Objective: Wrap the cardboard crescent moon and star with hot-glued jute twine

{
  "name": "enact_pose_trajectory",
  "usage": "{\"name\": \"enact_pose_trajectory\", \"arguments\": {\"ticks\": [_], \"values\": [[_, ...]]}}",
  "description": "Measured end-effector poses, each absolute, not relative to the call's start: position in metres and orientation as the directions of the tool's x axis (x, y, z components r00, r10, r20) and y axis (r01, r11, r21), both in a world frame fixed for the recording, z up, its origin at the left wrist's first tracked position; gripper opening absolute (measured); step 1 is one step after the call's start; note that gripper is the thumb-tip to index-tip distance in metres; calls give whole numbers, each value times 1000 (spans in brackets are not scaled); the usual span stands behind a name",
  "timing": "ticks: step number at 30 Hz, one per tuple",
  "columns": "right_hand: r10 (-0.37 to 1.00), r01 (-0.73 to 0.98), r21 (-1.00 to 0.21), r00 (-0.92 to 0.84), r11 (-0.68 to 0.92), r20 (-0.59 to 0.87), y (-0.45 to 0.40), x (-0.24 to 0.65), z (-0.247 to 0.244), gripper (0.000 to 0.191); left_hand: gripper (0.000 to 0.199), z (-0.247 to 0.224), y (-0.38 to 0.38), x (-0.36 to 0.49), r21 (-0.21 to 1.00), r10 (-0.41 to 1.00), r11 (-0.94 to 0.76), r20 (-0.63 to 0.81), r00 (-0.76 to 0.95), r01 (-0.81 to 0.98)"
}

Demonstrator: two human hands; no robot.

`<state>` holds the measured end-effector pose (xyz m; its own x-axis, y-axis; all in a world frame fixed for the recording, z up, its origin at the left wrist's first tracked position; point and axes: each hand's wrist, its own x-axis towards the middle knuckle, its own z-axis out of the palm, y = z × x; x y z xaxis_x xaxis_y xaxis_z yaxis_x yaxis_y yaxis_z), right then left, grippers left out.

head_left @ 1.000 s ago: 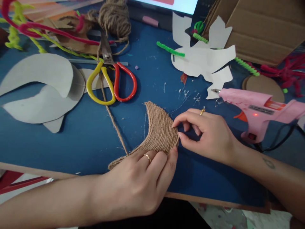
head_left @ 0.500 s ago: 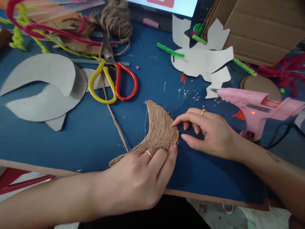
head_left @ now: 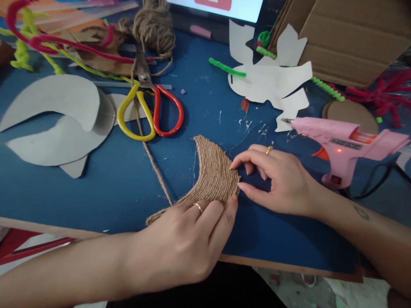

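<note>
A blue-topped bench (head_left: 105, 192) with a pale wooden edge fills most of the view. Nearest, the left hand (head_left: 189, 239) lies over the lower edge of a curved, twine-covered piece (head_left: 215, 171), its fingers bent and close together; its thumb is hidden, so whether it grips or only presses cannot be told. The piece lies flat near the front edge, its rows of twine following the curve. At its right edge is the right hand (head_left: 279, 179), half open, index fingertip touching the edge and thumb tip right by it, a gap between them.

A strand of twine (head_left: 156, 171) runs from the piece up beneath scissors (head_left: 145, 79) with one yellow and one red handle. Left of these lie overlapping grey-white curved cutouts (head_left: 54, 96); to the right, a pink glue gun (head_left: 340, 149) rests on its side, its small light lit. Beyond are a white paper cutout (head_left: 263, 81), a ball of twine (head_left: 154, 28), folded cardboard (head_left: 356, 38) and a bright screen (head_left: 244, 8).
</note>
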<state>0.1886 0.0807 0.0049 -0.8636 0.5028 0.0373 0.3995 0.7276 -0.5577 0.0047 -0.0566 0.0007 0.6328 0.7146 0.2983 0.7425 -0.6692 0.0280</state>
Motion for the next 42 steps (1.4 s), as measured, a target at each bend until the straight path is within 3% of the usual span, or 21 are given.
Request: {"name": "enact_pose_trajectory", "arguments": {"ticks": [5, 10, 15, 27, 32, 35, 42], "values": [[512, 411, -551, -858, 726, 34, 80, 187, 6, 26, 45, 3, -58, 9, 31, 730, -652, 294, 617, 758], [511, 410, -560, -859, 719, 27, 82, 186, 6, 25, 63, -2, -60, 17, -121, 788, -549, 253, 560, 827], [480, 375, -589, -877, 715, 25, 86, 187, 4, 22, 63, -4, -60, 20, -197, 790, -540, 217, 573, 818], [530, 417, -592, -848, 690, 21, 85, 185, 4, 19, 62, -4, -61, 22, -184, 794, -533, 228, 564, 826], [559, 360, -715, -828, 600, 53, 87, 188, 2, 14, 62, -6, -60, 22, -167, 801, -530, 223, 555, 832], [603, 386, -712, -795, 586, 66, 86, 189, 0, 7, 60, -7, -60, 22, -159, 804, -523, 233, 547, 837], [514, 341, -684, -856, 645, 57, 92, 189, 0, 17, 60, -7, -61, 22, -175, 798, -535, 218, 562, 826]]}}
